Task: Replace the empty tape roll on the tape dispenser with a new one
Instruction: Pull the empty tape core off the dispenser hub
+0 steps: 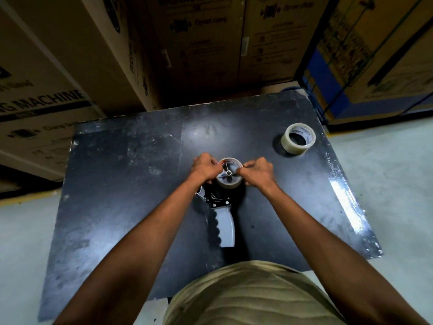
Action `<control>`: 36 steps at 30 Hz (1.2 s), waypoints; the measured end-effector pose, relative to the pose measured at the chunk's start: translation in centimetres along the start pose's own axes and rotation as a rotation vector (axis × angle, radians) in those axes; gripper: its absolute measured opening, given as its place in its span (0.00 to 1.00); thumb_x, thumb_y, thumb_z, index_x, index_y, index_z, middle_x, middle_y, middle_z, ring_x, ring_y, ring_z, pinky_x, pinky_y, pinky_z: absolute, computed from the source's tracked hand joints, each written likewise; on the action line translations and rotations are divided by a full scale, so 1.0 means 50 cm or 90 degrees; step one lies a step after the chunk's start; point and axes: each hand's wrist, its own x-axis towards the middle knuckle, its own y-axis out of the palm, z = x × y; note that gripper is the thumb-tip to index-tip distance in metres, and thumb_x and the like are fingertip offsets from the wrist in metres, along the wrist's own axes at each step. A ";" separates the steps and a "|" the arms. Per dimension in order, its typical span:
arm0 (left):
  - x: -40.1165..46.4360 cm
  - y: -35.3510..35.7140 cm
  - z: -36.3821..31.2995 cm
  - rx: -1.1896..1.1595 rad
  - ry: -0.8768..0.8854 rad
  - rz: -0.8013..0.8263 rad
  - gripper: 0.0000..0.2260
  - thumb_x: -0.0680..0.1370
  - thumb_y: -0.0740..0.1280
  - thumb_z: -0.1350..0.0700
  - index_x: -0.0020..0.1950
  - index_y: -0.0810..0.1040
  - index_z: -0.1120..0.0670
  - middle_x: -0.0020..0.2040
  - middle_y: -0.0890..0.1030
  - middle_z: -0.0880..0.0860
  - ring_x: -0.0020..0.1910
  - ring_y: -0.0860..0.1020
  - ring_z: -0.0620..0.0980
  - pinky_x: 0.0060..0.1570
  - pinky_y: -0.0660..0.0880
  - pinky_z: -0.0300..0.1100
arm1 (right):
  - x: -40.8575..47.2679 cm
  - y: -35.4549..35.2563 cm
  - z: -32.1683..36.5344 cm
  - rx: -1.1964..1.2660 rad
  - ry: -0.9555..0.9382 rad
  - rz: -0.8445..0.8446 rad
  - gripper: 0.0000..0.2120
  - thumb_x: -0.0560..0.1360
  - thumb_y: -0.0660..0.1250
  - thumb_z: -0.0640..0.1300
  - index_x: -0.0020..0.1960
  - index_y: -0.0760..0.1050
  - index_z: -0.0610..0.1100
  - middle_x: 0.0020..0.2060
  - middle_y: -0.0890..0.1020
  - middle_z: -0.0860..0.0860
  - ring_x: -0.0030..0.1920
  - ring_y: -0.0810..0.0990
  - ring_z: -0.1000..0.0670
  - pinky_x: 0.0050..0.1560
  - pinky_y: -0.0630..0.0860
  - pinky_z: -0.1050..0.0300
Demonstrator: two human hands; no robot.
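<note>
Two bare hands, one tape dispenser (222, 216) and two rolls share a scuffed black tabletop (131, 184). The left hand (204, 167) and the right hand (257, 171) pinch opposite edges of the empty tape roll (229, 176), which sits on the dispenser's spoked hub at the middle of the tabletop; each grip is narrow, fingertips closed on the roll's rim. The dispenser lies flat, its long axis running from 12 to 6 o'clock: roll end away from the person, grey wavy handle toward them. The one new tape roll (298, 141), clear with a printed core, lies on its side toward 2 o'clock, well apart from the hands. Large cardboard boxes (70, 66), some printed "WASHING MACHINE", stand behind the tabletop on a pale floor (386, 172).
</note>
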 end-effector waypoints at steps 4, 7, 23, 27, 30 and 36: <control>-0.007 0.007 0.004 -0.016 -0.005 -0.050 0.11 0.71 0.71 0.55 0.52 0.85 0.54 0.50 0.85 0.56 0.51 0.83 0.53 0.47 0.77 0.37 | -0.008 -0.002 0.004 -0.013 -0.018 -0.008 0.18 0.59 0.70 0.55 0.36 0.84 0.39 0.24 0.75 0.47 0.28 0.76 0.52 0.38 0.84 0.45; -0.009 0.009 0.003 -0.039 -0.006 -0.068 0.10 0.72 0.71 0.57 0.52 0.86 0.54 0.52 0.85 0.56 0.56 0.80 0.52 0.46 0.71 0.36 | -0.013 -0.005 0.010 -0.040 -0.023 -0.010 0.16 0.60 0.69 0.54 0.31 0.81 0.39 0.23 0.74 0.45 0.27 0.74 0.53 0.36 0.81 0.49; -0.007 0.007 0.009 0.003 0.036 -0.089 0.12 0.69 0.75 0.56 0.51 0.86 0.53 0.50 0.85 0.59 0.56 0.79 0.53 0.49 0.75 0.39 | 0.002 -0.016 0.005 -0.065 -0.046 0.008 0.06 0.64 0.75 0.47 0.33 0.84 0.44 0.30 0.83 0.42 0.30 0.81 0.50 0.40 0.84 0.48; -0.024 -0.005 0.025 0.029 0.091 -0.079 0.23 0.64 0.75 0.45 0.58 0.83 0.48 0.50 0.86 0.48 0.53 0.83 0.48 0.52 0.79 0.39 | -0.006 -0.027 -0.005 0.020 -0.058 0.107 0.20 0.64 0.79 0.56 0.53 0.86 0.48 0.41 0.87 0.52 0.43 0.85 0.55 0.55 0.82 0.53; -0.048 -0.015 0.044 0.080 0.170 -0.118 0.30 0.62 0.71 0.41 0.64 0.79 0.46 0.57 0.83 0.45 0.60 0.78 0.50 0.62 0.75 0.46 | -0.007 -0.031 -0.021 0.085 -0.123 0.205 0.44 0.56 0.82 0.62 0.69 0.75 0.51 0.58 0.84 0.56 0.58 0.82 0.58 0.66 0.77 0.52; -0.047 -0.003 0.117 0.102 0.162 -0.037 0.37 0.66 0.77 0.53 0.74 0.70 0.51 0.70 0.73 0.54 0.70 0.70 0.57 0.69 0.65 0.47 | -0.028 -0.028 -0.018 0.016 -0.247 0.195 0.50 0.54 0.85 0.50 0.74 0.70 0.49 0.60 0.83 0.53 0.60 0.81 0.52 0.67 0.76 0.49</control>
